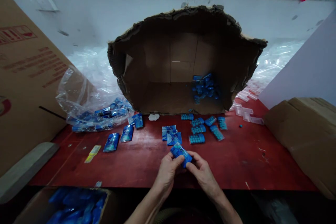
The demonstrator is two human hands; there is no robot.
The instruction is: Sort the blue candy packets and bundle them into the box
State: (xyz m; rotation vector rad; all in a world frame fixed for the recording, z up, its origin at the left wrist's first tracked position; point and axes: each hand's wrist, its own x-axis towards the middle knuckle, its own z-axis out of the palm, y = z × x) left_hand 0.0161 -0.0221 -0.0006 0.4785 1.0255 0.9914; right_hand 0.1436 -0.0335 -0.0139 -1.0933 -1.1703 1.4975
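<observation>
Between my two hands, above the front of the red table, is a small blue printed packet (181,154). My left hand (168,168) pinches it from the left with the thumb on top. From the right, my right hand (201,168) grips its lower corner with thumb and fingers. Just beyond lie two flat blue packets (174,138), overlapping. To their right are several small clear cases filled with blue beads (196,138). More blue packets (111,142) rest on the table to the left.
A torn-open cardboard box (160,99) lies on its side behind, with blue cases inside. A clear plastic bag (78,112) of blue packets sits left. Clear empty cases (246,112) lie at right. Cartons stand on both sides; an open box (106,203) of blue packets is below left.
</observation>
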